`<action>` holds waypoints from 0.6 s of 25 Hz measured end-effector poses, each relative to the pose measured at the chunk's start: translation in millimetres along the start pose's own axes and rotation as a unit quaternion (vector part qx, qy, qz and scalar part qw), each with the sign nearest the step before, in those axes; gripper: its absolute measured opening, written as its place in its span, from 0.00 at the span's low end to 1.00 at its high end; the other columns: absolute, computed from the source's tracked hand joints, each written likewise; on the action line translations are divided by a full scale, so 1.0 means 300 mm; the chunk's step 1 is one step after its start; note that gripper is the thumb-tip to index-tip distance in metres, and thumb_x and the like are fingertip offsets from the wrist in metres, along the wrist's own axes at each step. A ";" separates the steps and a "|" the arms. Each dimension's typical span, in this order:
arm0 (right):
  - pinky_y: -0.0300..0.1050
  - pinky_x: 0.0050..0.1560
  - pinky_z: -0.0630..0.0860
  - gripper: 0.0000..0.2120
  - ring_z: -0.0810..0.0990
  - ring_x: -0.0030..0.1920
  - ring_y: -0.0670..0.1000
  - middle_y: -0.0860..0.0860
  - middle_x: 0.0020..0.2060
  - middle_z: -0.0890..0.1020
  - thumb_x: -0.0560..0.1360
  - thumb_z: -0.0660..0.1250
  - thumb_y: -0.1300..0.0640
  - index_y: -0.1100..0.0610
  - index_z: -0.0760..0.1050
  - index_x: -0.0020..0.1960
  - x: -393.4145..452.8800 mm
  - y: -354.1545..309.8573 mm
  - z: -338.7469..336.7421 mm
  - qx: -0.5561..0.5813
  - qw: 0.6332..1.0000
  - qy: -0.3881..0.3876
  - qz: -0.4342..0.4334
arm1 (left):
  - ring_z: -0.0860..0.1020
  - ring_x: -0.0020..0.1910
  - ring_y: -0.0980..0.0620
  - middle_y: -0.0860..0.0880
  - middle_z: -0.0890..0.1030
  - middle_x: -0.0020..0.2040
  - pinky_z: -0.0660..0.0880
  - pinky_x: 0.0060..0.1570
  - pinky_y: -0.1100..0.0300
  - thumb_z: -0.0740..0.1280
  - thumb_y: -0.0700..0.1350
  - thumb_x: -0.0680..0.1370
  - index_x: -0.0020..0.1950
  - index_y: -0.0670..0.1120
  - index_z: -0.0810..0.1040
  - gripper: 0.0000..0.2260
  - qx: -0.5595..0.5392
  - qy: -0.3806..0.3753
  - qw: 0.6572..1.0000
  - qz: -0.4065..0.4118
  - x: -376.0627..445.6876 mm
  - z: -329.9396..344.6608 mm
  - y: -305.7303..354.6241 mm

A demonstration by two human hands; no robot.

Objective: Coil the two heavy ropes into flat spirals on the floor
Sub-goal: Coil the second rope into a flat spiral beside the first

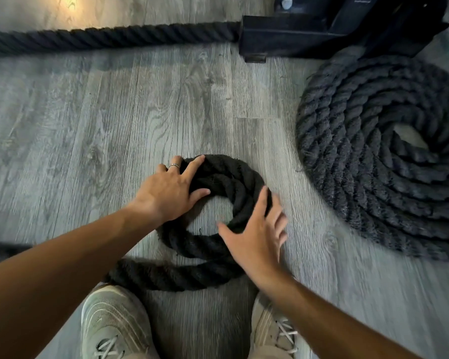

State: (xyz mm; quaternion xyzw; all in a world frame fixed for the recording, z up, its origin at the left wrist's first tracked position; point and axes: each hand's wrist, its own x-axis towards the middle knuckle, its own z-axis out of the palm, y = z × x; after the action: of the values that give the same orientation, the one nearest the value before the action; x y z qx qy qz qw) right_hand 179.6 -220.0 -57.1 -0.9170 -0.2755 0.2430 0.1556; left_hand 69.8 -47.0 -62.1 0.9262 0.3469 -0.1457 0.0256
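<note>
A small coil of thick black rope [218, 177] lies on the floor in front of me, about one and a half turns wide with a bare hole in its middle. My left hand [170, 189] presses flat on the coil's left side, fingers spread, a ring on one finger. My right hand [257, 231] lies on the coil's right side, fingers spread and slightly blurred. The rope's loose run [166, 277] curves out under the coil toward the lower left. A second rope [379, 156] sits as a large flat spiral at the right.
A black metal anchor base [322, 32] stands at the top right, with a straight stretch of rope [109, 37] running left from it along the grey wood-look floor [88, 125]. My two light sneakers [114, 325] stand at the bottom edge, close to the loose rope.
</note>
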 end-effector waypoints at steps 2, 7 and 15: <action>0.59 0.68 0.63 0.54 0.56 0.69 0.58 0.55 0.70 0.55 0.70 0.71 0.35 0.45 0.38 0.81 -0.068 0.020 0.015 0.090 0.994 -0.019 0.054 | 0.76 0.61 0.35 0.39 0.66 0.74 0.78 0.45 0.48 0.46 0.71 0.78 0.82 0.56 0.41 0.37 0.009 -0.010 1.000 -0.009 -0.009 -0.004 0.012; 0.58 0.70 0.66 0.53 0.59 0.69 0.58 0.54 0.70 0.56 0.71 0.71 0.37 0.39 0.36 0.80 0.175 0.022 -0.049 0.010 0.990 -0.108 -0.093 | 0.78 0.57 0.30 0.34 0.70 0.68 0.75 0.56 0.43 0.57 0.71 0.76 0.79 0.52 0.55 0.38 -0.165 -0.044 0.972 -0.162 -0.055 -0.004 -0.009; 0.59 0.71 0.63 0.51 0.60 0.70 0.58 0.49 0.73 0.60 0.69 0.75 0.47 0.31 0.44 0.78 0.447 -0.129 -0.136 -0.117 0.917 -0.257 -0.281 | 0.73 0.66 0.31 0.34 0.69 0.69 0.71 0.64 0.43 0.59 0.75 0.70 0.75 0.46 0.59 0.44 -0.205 -0.084 0.949 -0.226 -0.166 -0.014 -0.036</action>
State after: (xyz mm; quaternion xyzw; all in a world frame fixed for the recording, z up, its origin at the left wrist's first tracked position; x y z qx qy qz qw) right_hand 282.6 -117.3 -55.2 -0.7193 -0.5790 0.3825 0.0325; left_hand 28.0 -69.8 -43.2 0.7828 0.5662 -0.1503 0.2101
